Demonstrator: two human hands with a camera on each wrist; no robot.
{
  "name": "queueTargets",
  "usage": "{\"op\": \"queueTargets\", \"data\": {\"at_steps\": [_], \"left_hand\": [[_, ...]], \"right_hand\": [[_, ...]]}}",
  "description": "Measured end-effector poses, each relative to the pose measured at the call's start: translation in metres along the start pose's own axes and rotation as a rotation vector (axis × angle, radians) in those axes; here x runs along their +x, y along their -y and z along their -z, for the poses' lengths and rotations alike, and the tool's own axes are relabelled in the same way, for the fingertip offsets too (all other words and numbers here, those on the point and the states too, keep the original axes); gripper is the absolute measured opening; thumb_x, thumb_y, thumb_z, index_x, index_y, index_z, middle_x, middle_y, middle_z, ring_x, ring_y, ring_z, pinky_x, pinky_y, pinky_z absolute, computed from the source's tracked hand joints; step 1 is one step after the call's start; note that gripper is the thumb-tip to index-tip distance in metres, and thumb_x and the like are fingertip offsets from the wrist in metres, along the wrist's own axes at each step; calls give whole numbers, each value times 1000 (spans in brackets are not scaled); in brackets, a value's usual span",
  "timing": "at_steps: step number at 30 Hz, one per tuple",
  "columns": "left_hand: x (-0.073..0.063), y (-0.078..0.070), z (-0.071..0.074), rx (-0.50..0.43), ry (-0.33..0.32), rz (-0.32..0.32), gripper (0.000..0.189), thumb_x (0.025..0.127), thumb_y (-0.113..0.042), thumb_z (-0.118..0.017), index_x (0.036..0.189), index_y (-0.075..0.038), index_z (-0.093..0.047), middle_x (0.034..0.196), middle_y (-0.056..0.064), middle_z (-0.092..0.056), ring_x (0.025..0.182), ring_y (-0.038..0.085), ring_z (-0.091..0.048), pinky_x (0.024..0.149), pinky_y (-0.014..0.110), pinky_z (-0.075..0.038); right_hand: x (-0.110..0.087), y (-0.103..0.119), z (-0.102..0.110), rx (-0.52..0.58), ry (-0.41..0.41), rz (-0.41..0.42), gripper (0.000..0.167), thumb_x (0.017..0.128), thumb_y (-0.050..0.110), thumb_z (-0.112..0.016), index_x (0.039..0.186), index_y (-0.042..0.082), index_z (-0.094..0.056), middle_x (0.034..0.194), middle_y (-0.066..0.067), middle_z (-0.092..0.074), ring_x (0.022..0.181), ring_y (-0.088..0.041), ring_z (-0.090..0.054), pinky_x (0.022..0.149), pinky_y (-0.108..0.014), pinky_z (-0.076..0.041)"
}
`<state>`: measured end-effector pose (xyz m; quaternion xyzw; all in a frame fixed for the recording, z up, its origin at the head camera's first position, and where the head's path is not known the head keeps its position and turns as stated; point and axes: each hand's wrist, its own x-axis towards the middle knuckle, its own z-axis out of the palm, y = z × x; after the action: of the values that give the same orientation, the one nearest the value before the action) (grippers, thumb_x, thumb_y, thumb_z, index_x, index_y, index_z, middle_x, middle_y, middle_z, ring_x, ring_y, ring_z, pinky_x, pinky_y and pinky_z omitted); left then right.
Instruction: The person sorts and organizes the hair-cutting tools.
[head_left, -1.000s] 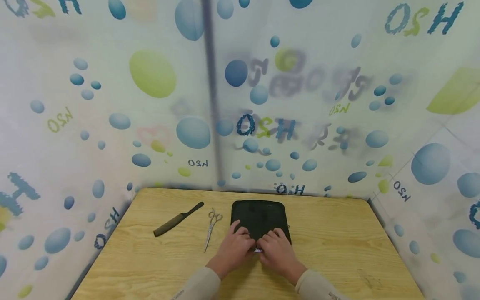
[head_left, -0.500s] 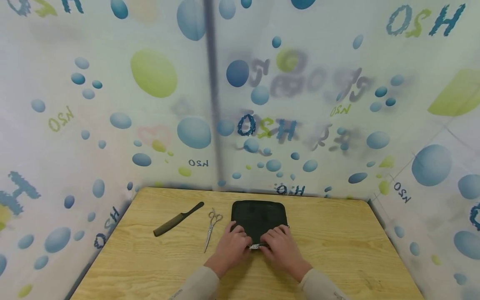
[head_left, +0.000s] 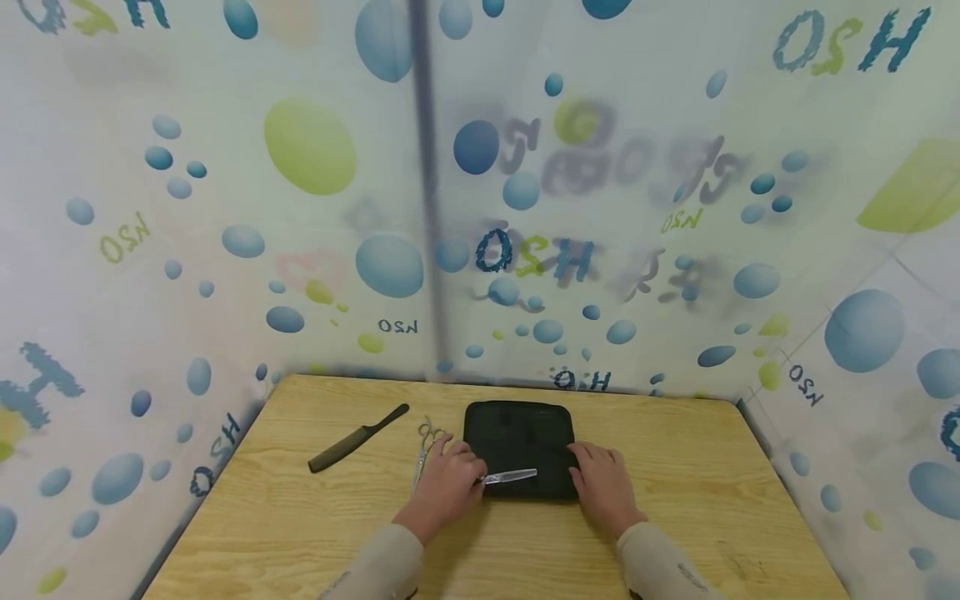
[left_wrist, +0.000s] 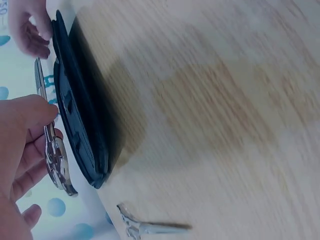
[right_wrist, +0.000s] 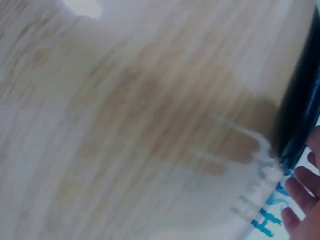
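Observation:
A pair of silver scissors is pinched in my left hand, its blades pointing right over the black zip case. In the left wrist view the handle loops of these scissors hang past my fingers, above the case. My right hand lies at the right edge of the case, fingertips touching or very near it; in the right wrist view its fingers are loosely spread. A second pair of scissors lies on the table left of the case, partly hidden behind my left hand in the head view.
A dark comb with a handle lies on the wooden table at the left. Behind the table and on both sides hangs a white curtain printed with blue and green spots and letters.
The scissors have come up off the front of the case into my left hand, which has moved left. My right hand has let go of them and shifted right to the case's edge.

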<state>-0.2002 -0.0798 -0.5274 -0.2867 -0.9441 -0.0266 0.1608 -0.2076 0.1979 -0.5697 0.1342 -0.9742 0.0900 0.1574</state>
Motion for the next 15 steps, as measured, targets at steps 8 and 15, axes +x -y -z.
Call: {"op": "queueTargets", "data": {"at_steps": [8,15], "left_hand": [[1,11,2,19,32,32,7,83,-29,-74,83,-22,-72,87,-8,-74,98,16,-61,104,52,-41],[1,18,3,31,74,57,8,86,-30,-72,89,-22,-71,93,-6,-74,103,19,-60,107,50,-38]], "right_hand": [[-3,-5,-7,17,70,41,59,87,27,-73,138,5,-52,145,-16,-50,132,-33,-49,107,-54,-39],[-1,-9,-7,86,214,12,70,89,34,-69,148,9,-41,158,-14,-33,144,-34,-34,116,-58,-26]]}}
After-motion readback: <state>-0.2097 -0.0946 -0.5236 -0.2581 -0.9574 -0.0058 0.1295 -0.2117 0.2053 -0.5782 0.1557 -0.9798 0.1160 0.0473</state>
